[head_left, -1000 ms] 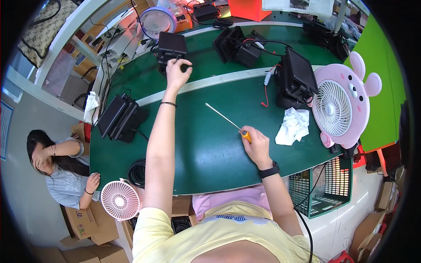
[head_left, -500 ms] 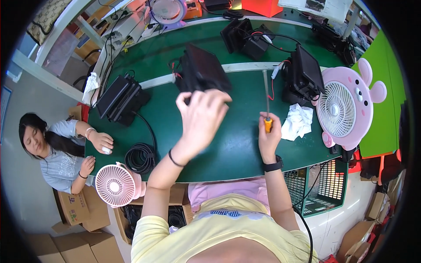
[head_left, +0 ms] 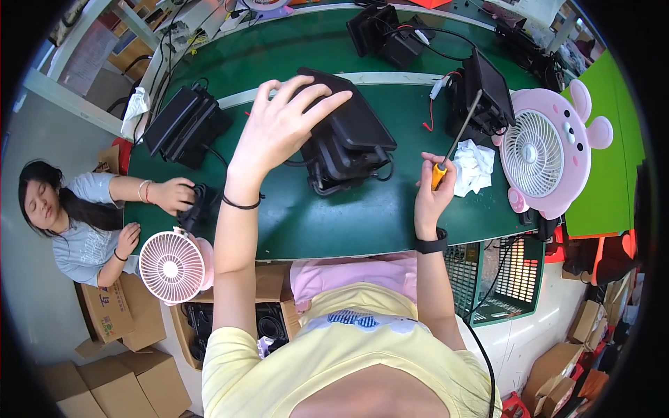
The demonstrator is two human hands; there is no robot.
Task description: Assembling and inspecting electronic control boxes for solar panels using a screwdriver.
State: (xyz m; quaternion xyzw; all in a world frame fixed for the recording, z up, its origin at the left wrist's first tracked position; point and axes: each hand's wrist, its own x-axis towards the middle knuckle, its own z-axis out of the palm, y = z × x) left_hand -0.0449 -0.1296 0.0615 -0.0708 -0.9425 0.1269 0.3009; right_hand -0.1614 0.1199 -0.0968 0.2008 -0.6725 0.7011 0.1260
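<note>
A black boxy lamp-like unit with a flat panel (head_left: 362, 129) stands on the green table in front of me. My left hand (head_left: 279, 122) lies over its far left side, fingers spread, the tips touching or just above the panel; the thumb's hold on it cannot be made out. My right hand (head_left: 433, 188) is closed round the orange handle of a screwdriver (head_left: 463, 136), whose long shaft points up and away to the right. Crumpled white paper (head_left: 474, 168) lies right beside that hand. A similar black unit (head_left: 481, 94) stands behind it, with a thin red wire.
At left are another black unit (head_left: 182, 125) and a small pink fan (head_left: 171, 266). A co-worker's hand (head_left: 174, 195) rests by a dark cable. A pink bear-shaped fan (head_left: 547, 153) stands at right, a green crate (head_left: 509, 282) below. More black units (head_left: 390, 38) sit at the back.
The middle black unit has come nearer and turned, its near side now facing me. My left hand has shifted left and away. The screwdriver has tilted right. The co-worker's hand has reached the cable.
</note>
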